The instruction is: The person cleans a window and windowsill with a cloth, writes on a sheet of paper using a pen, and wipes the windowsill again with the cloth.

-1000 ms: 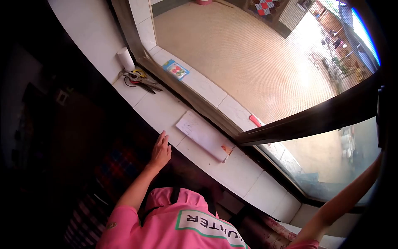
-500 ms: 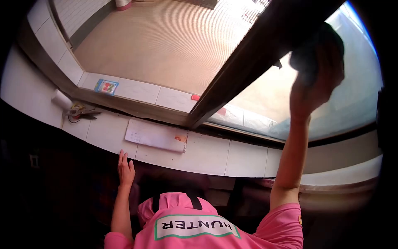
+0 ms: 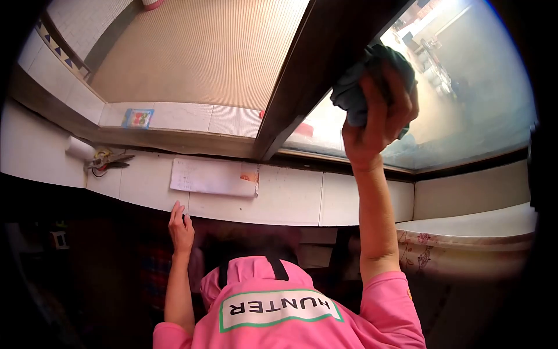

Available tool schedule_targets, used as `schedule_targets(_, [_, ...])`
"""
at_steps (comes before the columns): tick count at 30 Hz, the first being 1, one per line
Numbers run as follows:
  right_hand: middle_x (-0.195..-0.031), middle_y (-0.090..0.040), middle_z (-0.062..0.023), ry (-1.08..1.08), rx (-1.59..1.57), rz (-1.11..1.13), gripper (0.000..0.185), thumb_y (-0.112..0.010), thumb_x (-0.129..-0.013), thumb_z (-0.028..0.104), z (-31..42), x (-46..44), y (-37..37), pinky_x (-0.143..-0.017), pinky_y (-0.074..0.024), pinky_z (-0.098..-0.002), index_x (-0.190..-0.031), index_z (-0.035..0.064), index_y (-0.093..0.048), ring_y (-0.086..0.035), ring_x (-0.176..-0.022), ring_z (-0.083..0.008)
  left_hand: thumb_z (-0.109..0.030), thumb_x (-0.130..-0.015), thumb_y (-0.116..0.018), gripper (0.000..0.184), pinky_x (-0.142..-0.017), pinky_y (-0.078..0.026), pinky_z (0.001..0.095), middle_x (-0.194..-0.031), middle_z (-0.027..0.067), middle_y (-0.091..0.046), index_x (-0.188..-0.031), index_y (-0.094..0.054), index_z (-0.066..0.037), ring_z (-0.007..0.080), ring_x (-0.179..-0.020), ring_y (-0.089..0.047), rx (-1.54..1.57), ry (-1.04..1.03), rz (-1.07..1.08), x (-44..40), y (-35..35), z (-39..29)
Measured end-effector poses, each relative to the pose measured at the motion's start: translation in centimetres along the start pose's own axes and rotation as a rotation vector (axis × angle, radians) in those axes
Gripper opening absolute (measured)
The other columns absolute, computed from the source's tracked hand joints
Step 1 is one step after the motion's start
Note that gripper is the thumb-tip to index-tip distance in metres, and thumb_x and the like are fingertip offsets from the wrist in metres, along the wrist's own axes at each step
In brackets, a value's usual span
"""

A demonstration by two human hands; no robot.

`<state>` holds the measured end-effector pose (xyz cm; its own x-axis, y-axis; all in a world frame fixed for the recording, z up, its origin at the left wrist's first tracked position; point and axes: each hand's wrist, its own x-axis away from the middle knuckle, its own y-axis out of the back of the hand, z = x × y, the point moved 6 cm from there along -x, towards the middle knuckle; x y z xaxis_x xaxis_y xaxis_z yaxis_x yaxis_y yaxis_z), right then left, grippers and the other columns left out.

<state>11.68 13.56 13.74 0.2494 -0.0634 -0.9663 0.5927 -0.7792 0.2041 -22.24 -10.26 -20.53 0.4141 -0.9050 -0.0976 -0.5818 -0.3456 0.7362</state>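
My right hand point(image 3: 381, 119) is wrapped round a bunched dark grey-green cloth point(image 3: 353, 93). It presses the cloth against the window glass point(image 3: 465, 104), close beside the dark window frame bar point(image 3: 308, 72). My left hand point(image 3: 181, 230) rests at the front edge of the white tiled sill point(image 3: 279, 200), its fingers stretched out and holding nothing. Just beyond those fingers lies a folded white paper point(image 3: 206, 177) with an orange patch at its right end.
Scissors point(image 3: 113, 161) and a white roll point(image 3: 80, 149) sit at the sill's left end. Behind the glass, a small colourful packet point(image 3: 138, 118) lies on the outer ledge. A flower-patterned curtain point(image 3: 459, 253) hangs below the sill on the right.
My right hand has moved left and down with the cloth, nearer the dark bar. My left hand stays at the sill edge. The camera view has shifted slightly.
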Motion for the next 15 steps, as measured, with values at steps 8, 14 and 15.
schedule_targets(8, [-0.139,-0.056,-0.0152,-0.189,-0.053,0.238,0.051,-0.063,-0.070,-0.003,2.9,6.7,-0.7,-0.112,-0.0372,-0.0475,-0.119,0.0053,-0.074,-0.044,-0.131,-0.0401,0.006,-0.090,-0.056,0.027,-0.098,-0.054,0.0452,-0.128,0.0277,-0.066,-0.115,-0.065,0.009,0.0445,-0.114,-0.065,0.049,-0.070,-0.033,-0.9,-0.5,-2.6])
schedule_targets(14, [-0.136,-0.057,-0.0026,-0.240,-0.052,0.405,0.042,-0.066,-0.078,0.005,4.3,13.8,-1.2,-0.105,-0.0350,-0.0469,-0.117,0.0161,-0.076,-0.048,-0.135,-0.0298,0.003,-0.094,-0.058,0.023,-0.092,-0.056,0.0401,-0.120,0.0246,-0.069,-0.114,-0.066,0.009,0.0394,-0.107,-0.070,0.112,-0.087,0.012,-1.3,-2.2,-4.5])
schedule_targets(15, [-0.135,-0.058,-0.0023,-0.240,-0.076,0.482,0.043,-0.066,-0.078,0.004,4.5,15.4,-1.4,-0.105,-0.0357,-0.0466,-0.117,0.0161,-0.076,-0.048,-0.133,-0.0294,0.002,-0.094,-0.058,0.022,-0.091,-0.056,0.0394,-0.119,0.0242,-0.070,-0.114,-0.066,0.008,0.0377,-0.105,-0.071,0.106,-0.088,0.024,-1.4,-2.4,-4.9])
